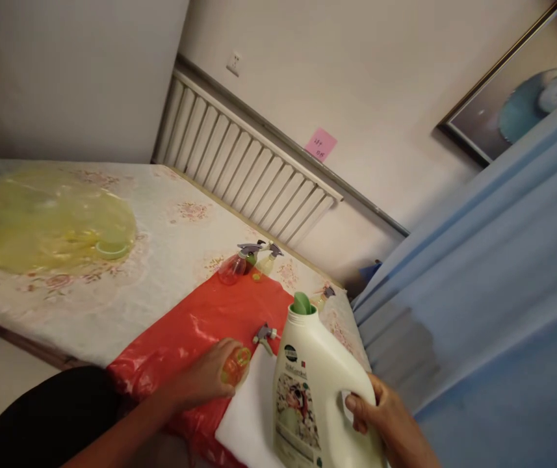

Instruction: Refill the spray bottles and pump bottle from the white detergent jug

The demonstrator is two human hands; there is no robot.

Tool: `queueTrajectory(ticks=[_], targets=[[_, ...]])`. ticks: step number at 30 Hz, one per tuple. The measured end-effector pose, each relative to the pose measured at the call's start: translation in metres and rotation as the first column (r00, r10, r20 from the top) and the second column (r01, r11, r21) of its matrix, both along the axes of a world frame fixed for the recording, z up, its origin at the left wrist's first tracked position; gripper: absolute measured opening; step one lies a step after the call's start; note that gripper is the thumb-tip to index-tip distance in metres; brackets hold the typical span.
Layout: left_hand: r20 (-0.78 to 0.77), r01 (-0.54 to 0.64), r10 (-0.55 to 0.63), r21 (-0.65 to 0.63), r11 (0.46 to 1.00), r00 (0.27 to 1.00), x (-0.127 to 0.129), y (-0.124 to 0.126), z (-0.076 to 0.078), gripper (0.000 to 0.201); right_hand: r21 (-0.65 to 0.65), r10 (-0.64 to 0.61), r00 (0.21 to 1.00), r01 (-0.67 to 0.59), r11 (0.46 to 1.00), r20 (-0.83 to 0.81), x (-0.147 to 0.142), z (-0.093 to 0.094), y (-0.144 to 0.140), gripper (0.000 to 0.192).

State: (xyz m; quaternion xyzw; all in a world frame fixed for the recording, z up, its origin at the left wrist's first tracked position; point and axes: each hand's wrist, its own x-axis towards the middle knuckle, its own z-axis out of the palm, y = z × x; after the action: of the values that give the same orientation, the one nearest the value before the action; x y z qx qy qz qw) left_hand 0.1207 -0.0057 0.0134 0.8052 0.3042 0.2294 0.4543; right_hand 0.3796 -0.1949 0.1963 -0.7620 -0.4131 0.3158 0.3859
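My right hand is closed through the handle of a large cream detergent jug, which stands nearly upright. The jug's mouth is uncapped, with a green spout showing in it. To its left, my left hand grips a small see-through orange-yellow spray bottle whose open neck has no trigger on it. Between the two lies a grey spray trigger, by a white cloth on a red plastic sheet. The bottle and jug are apart.
At the sheet's far edge stand a red spray bottle, a green one and a yellow one. Another spray bottle is behind the jug. A yellow plastic bag lies left on the flowered tablecloth. A blue curtain hangs right.
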Motion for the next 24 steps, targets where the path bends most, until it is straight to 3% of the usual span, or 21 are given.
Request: queueTrajectory(ticks=[4,9,12,18,24], targets=[[0.039,0.048,-0.048,0.02,0.999,0.998,0.0,0.009,0.016,0.065,-0.089,0.046,0.998,-0.042,0.995,0.04,0.002,-0.003,-0.009,0.064],[0.099,0.17,-0.173,0.036,0.985,0.98,0.002,0.029,0.035,0.047,-0.187,0.132,0.99,-0.122,0.975,0.041,0.007,-0.004,-0.011,0.067],[0.124,0.222,-0.218,-0.022,0.975,0.968,0.001,0.04,0.031,0.048,-0.228,0.14,0.988,-0.123,0.966,0.059,0.008,-0.005,-0.012,0.064],[0.175,0.338,-0.313,-0.132,0.932,0.933,-0.002,0.055,0.013,0.079,-0.267,0.199,0.977,-0.17,0.948,0.082,0.001,0.002,-0.011,0.066],[0.259,0.418,-0.353,-0.272,0.867,0.899,-0.001,0.071,0.016,0.082,-0.277,0.196,0.981,-0.19,0.942,-0.007,-0.018,0.013,-0.01,0.066]])
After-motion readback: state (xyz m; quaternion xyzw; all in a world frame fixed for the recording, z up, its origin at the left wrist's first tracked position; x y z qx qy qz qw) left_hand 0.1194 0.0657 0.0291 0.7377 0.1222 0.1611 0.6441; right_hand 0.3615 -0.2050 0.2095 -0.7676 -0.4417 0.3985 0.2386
